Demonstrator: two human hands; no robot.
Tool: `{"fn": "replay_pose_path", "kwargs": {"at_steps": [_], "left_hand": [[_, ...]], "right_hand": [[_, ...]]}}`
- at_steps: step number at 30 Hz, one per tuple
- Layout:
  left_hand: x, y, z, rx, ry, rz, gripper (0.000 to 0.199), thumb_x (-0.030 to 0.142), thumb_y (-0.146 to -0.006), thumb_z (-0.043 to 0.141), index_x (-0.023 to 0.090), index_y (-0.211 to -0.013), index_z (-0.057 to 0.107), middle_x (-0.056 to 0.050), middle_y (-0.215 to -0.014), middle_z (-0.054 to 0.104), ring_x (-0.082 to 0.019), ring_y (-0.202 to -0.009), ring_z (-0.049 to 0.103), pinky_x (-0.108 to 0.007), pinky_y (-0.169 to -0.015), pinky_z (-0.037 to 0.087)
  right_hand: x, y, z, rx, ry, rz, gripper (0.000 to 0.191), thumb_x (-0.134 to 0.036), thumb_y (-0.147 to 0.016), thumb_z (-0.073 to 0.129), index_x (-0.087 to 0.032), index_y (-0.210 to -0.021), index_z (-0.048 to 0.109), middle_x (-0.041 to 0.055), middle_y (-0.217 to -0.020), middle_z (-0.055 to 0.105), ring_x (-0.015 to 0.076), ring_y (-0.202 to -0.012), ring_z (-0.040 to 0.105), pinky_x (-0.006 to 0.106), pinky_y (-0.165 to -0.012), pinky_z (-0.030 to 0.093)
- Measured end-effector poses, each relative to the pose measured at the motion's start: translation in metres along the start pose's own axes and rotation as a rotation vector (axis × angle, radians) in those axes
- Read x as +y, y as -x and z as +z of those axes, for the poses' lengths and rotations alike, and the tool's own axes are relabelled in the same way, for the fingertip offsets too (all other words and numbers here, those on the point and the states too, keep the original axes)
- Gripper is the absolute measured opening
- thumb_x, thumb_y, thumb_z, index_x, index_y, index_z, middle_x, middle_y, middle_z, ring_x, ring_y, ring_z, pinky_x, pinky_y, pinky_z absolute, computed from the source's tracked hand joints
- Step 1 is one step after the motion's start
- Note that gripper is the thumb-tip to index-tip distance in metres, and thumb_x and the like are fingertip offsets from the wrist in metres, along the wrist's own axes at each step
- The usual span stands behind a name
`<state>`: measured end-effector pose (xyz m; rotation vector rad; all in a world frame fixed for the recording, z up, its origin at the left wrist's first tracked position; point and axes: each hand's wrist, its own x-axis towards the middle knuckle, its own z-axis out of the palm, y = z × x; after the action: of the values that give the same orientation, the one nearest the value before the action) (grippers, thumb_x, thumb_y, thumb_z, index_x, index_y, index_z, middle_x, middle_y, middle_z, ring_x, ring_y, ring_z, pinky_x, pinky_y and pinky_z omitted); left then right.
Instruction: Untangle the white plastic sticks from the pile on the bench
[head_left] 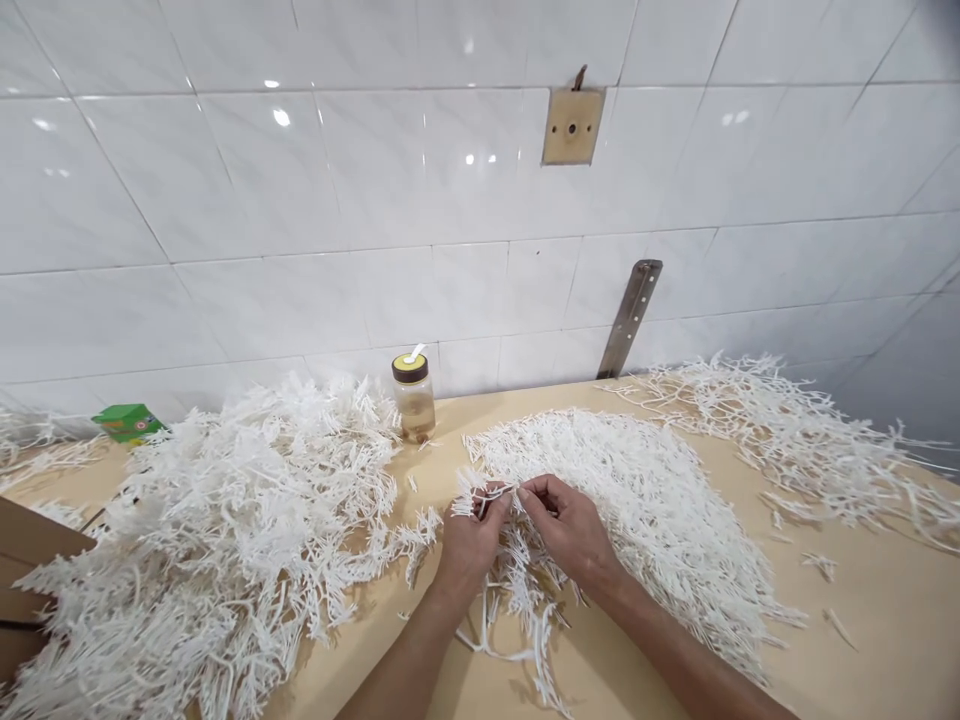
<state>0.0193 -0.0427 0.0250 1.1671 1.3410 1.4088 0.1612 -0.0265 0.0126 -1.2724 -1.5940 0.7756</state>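
My left hand (474,530) is closed around a small bunch of white branched strands (466,492), whose frayed tips stick out past the fingers. Close beside it, my right hand (566,525) pinches the end of a strand between thumb and forefinger. The two sets of fingertips nearly meet. More white strands (536,630) hang or lie below the hands, toward the front. Just behind and to the right of my hands spreads a dense, fan-shaped layer of white strands (660,510) on the tan table (870,620).
A large heap of white strands (247,520) covers the left side. Behind it stand a green box (129,422) and a dark-lidded jar (415,400). Looser strands (810,430) lie at the back right. A metal strip (631,318) leans on the tiled wall (360,180).
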Motion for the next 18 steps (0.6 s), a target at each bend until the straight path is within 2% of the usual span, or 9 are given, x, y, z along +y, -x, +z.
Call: {"fn": "replay_pose_path", "kwargs": {"at_steps": [6,13,18], "left_hand": [[-0.003,-0.003,-0.001,0.032,0.074,-0.051,0.029,0.04,-0.074,0.071,0.015,-0.089,0.075,-0.01,-0.091,0.076,-0.025,-0.089,0.069,-0.036,-0.084,0.051],[-0.009,-0.009,-0.001,0.088,0.017,-0.07,0.033,0.043,-0.075,0.071,0.015,-0.091,0.075,-0.01,-0.091,0.076,-0.025,-0.089,0.069,-0.035,-0.084,0.05],[-0.014,-0.011,-0.002,0.067,-0.082,-0.055,0.04,0.051,-0.078,0.065,0.014,-0.091,0.076,-0.01,-0.087,0.075,-0.025,-0.087,0.068,-0.035,-0.085,0.048]], "right_hand": [[0.007,0.001,0.004,-0.001,-0.025,0.019,0.03,-0.046,-0.088,0.056,-0.019,-0.081,0.066,0.0021,-0.068,0.065,0.0171,-0.062,0.057,0.026,-0.056,0.044],[0.003,0.0,0.003,-0.021,-0.014,0.041,0.031,-0.046,-0.089,0.054,-0.019,-0.08,0.065,0.0007,-0.066,0.061,0.0154,-0.059,0.054,0.026,-0.055,0.042],[0.003,-0.001,0.002,-0.009,-0.031,0.054,0.032,-0.046,-0.089,0.054,-0.018,-0.081,0.065,0.0003,-0.065,0.059,0.0138,-0.058,0.05,0.025,-0.055,0.04]]}}
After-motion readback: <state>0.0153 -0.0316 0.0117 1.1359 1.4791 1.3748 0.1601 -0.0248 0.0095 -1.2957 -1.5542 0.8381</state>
